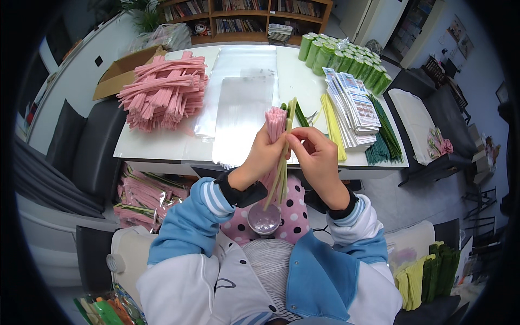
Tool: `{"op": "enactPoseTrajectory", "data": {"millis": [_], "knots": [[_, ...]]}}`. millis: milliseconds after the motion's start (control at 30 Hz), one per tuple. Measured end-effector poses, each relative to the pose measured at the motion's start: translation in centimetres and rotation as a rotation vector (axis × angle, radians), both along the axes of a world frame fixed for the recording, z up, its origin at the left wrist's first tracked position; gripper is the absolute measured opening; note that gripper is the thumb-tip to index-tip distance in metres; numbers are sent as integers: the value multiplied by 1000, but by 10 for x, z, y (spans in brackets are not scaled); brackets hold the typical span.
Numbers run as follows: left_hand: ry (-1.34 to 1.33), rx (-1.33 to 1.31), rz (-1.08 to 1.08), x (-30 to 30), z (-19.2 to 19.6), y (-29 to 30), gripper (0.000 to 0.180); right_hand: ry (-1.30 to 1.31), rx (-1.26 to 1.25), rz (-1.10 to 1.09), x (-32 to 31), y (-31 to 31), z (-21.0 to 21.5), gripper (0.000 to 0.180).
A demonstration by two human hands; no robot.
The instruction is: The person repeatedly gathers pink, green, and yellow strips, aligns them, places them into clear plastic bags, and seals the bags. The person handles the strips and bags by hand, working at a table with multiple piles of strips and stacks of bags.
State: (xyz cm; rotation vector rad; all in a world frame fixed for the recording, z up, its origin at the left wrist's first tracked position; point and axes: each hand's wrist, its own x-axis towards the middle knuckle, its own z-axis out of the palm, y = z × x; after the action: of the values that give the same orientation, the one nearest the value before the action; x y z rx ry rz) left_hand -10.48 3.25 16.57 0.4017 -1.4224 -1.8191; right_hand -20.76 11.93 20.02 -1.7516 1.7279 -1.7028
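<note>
My left hand (pixel 259 154) is wrapped round an upright bundle of pink pipe cleaners (pixel 275 120), held over my lap at the table's near edge. Along the bundle's right side run several yellow-green pipe cleaners (pixel 291 111), their ends hanging below my hands. The thumb and fingers of my right hand (pixel 318 157) are closed in a pinch on these yellow-green stems, close to the left fingers. Behind the bundle, dark green stems (pixel 301 115) lie on the table beside a pair of scissors (pixel 311 117), partly hidden. A clear round container (pixel 264 218) rests below, on my lap.
The white table (pixel 146 149) bears a pink pipe-cleaner pile (pixel 162 92), clear plastic sleeves (pixel 246 103), yellow strips (pixel 332 127), printed leaflets (pixel 355 108), dark green stems (pixel 384 130) and green rolls (pixel 338 59). Bagged pink bundles (pixel 146 197) sit at lower left; yellow and green bundles (pixel 428 276) at lower right.
</note>
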Motion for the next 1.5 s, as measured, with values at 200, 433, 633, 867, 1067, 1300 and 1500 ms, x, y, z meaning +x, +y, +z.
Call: {"op": "enactPoseTrajectory", "data": {"millis": [200,433,633,867,1067,1300,1500], "knots": [[-4,-54,-32,7,0,0,12,-179,21,45,8,-6,2,9],[4,-42,-127,17,1,0,17,-364,63,78,-2,-12,9,11],[-76,-97,-130,24,3,-4,17,-483,91,153,-8,-17,11,11],[-121,-126,-191,29,2,-9,19,-387,213,258,-19,-20,10,12],[-83,-26,-258,36,4,-13,22,-306,136,293,-18,-28,2,11],[-46,-14,-239,46,-1,-20,22,-185,132,301,-11,-44,-3,8],[-13,-82,21,72,10,-44,17,-369,223,555,7,-72,-19,51]]}}
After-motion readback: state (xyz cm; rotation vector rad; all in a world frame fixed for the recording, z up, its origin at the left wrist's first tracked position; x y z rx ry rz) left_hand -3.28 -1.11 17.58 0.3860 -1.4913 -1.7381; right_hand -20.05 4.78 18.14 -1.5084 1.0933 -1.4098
